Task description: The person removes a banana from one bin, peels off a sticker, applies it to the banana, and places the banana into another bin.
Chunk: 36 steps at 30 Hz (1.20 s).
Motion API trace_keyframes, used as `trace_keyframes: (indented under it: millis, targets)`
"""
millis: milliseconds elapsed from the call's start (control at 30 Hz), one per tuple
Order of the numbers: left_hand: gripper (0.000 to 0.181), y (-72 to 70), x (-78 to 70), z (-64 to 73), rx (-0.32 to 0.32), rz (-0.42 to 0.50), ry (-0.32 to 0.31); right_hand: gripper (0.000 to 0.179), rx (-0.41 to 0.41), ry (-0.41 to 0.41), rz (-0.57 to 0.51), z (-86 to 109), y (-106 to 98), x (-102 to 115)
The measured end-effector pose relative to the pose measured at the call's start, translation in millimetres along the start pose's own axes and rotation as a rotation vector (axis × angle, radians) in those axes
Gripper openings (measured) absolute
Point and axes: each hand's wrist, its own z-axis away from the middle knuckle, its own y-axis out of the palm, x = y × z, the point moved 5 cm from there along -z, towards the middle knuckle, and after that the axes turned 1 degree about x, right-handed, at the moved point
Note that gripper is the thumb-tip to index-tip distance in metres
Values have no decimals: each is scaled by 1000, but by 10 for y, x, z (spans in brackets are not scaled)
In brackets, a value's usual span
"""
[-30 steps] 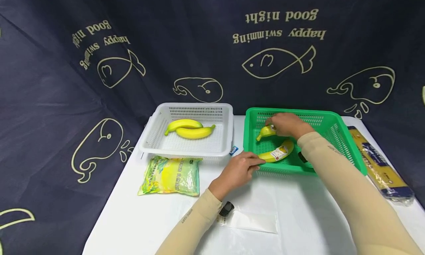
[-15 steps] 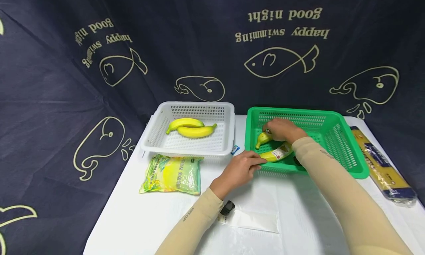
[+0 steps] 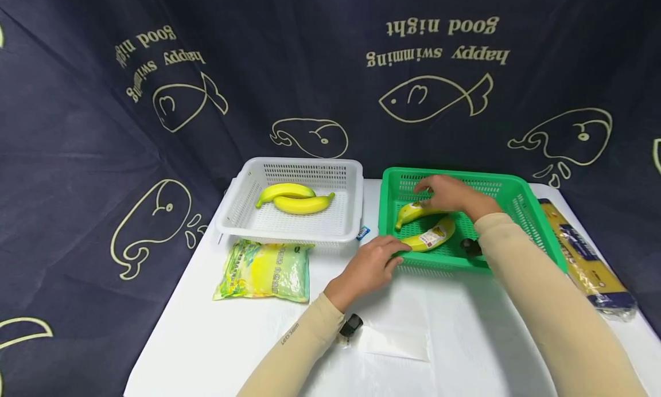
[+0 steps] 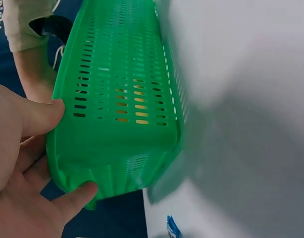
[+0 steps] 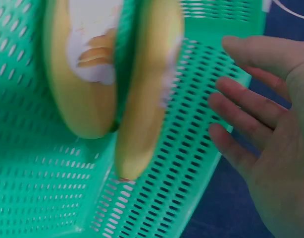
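Note:
The green basket [image 3: 527, 213] holds two yellow bananas. The front banana [image 3: 430, 237] bears a label; the rear banana [image 3: 409, 215] lies just behind it, and both appear in the right wrist view, slightly blurred. My left hand [image 3: 368, 265] grips the basket's near left corner. In the left wrist view, its thumb and fingers clasp the rim of the green basket [image 4: 112, 141]. My right hand [image 3: 449, 194] hovers over the rear banana. Seen from the right wrist, the right hand [image 5: 276, 114] has spread fingers, apart from the bananas.
A white basket [image 3: 289, 234] at left holds two more bananas [image 3: 304, 205]. In front of it lies a green-yellow packet [image 3: 265, 272]. A small blue wrapper [image 3: 363, 233] sits between the baskets. A long yellow-and-navy package [image 3: 588, 253] lies right. Clear plastic [image 3: 395, 342] lies near the front.
My right hand held the rear banana and lowered it into the green basket, then let go and drew back to the right. My left hand has stayed at the basket's corner.

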Motion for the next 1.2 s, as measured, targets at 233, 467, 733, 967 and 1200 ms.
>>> trace_keyframes:
  millis: [233, 467, 733, 967, 1200]
  targets:
    - [29, -22, -14, 33, -8, 33, 15, 38, -103, -2, -169, 258, -196, 119]
    - [29, -1, -47, 24, -48, 57, 65, 34, -220, -43, -276, 609, -129, 296]
    - [29, -27, 9, 67, -50, 46, 47, 34, -305, -50, -373, 933, 270, 502]
    - [29, -21, -4, 78, -30, 40, 37, 32, -415, 4, -332, 1186, 638, 596]
    - [29, -31, -18, 50, -46, 46, 36, 31, -493, -49, -180, 1275, 750, 703]
